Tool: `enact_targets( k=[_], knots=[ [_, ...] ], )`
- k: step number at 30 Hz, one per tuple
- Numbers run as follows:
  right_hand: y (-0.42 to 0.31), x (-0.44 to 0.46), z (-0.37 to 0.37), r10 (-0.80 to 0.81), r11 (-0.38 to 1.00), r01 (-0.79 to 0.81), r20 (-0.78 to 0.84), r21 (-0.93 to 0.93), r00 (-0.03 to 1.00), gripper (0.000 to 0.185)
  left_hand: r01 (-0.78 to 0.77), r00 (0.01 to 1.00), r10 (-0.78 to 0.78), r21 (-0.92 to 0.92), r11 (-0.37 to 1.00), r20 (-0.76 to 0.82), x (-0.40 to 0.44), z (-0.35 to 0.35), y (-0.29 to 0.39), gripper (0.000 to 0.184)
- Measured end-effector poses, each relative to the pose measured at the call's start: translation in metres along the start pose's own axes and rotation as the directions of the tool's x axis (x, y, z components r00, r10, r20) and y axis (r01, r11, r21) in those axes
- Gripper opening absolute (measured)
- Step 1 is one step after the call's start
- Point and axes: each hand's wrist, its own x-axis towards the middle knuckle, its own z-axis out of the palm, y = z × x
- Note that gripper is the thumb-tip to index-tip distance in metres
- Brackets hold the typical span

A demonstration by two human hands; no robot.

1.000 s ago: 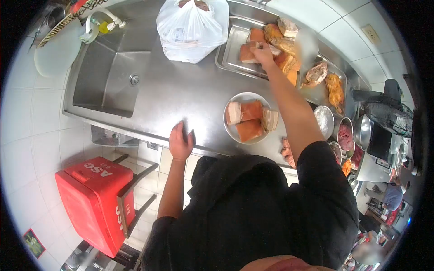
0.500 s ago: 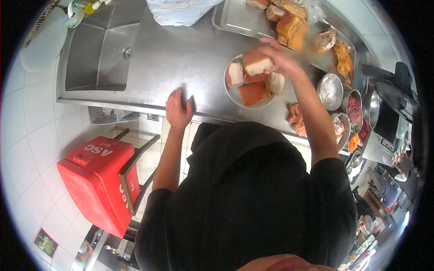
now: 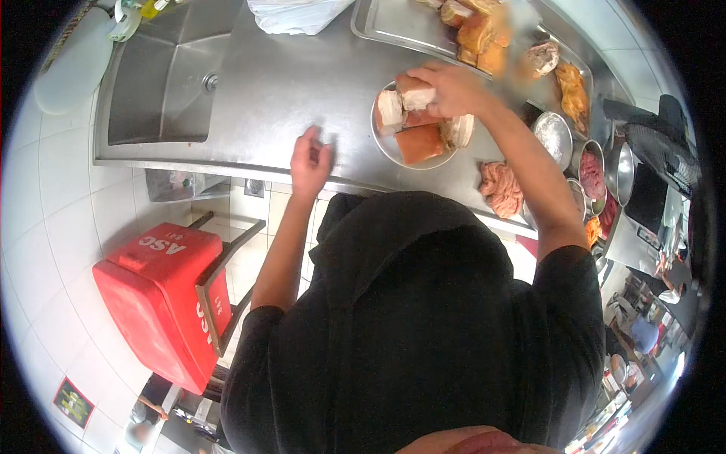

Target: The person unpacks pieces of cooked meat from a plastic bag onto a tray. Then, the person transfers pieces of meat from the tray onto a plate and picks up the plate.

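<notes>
My right hand is at the upper right of a round plate, its fingers closed on a thick piece of pork belly with brown skin and a pale cut side. That piece rests on or just over other pork pieces, including a brown one at the front, a pale-sided one at the left and another at the right. Near the counter's front edge is my left hand, empty, its fingers a little curled and apart.
A metal tray with meat stands at the back, beside a white plastic bag. Left is a sink. Minced meat and metal bowls lie right. A red box stands below. People are visible far right and bottom left.
My right hand took a pork piece from the back tray and brought it down to the plate, now lower on its top left part. My left hand has lifted or shifted slightly right.
</notes>
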Motion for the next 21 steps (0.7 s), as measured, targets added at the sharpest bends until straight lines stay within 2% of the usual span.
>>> enact_targets(
  k=[2,5,8,12,17,21],
  knots=[
    [-0.002,0.004,-0.001,-0.024,0.999,0.024,-0.006,-0.034,1.000,0.077,0.048,0.996,-0.037,-0.142,0.989,0.076,0.000,0.019,0.011,0.048],
    [-0.008,0.006,-0.005,0.035,0.999,-0.034,0.041,-0.011,0.999,0.072,0.127,0.977,-0.069,-0.295,0.947,0.199,-0.002,0.054,0.008,0.053],
    [0.001,0.012,-0.002,-0.010,0.993,0.004,0.045,0.121,0.999,0.066,0.438,0.885,-0.282,-0.451,0.778,0.372,-0.008,0.079,0.012,0.052],
    [0.013,0.024,0.002,0.027,0.991,-0.046,0.145,0.129,0.989,0.061,0.500,0.855,-0.318,-0.492,0.712,0.409,-0.005,0.093,0.014,0.050],
    [0.015,0.031,-0.004,0.066,0.989,-0.099,0.266,0.114,0.962,0.060,0.485,0.869,-0.331,-0.500,0.718,0.367,0.000,0.099,0.015,0.049],
    [0.019,0.031,-0.001,0.098,0.983,-0.133,0.257,0.123,0.961,0.062,0.502,0.855,-0.340,-0.465,0.729,0.391,0.002,0.096,0.027,0.047]
  ],
)
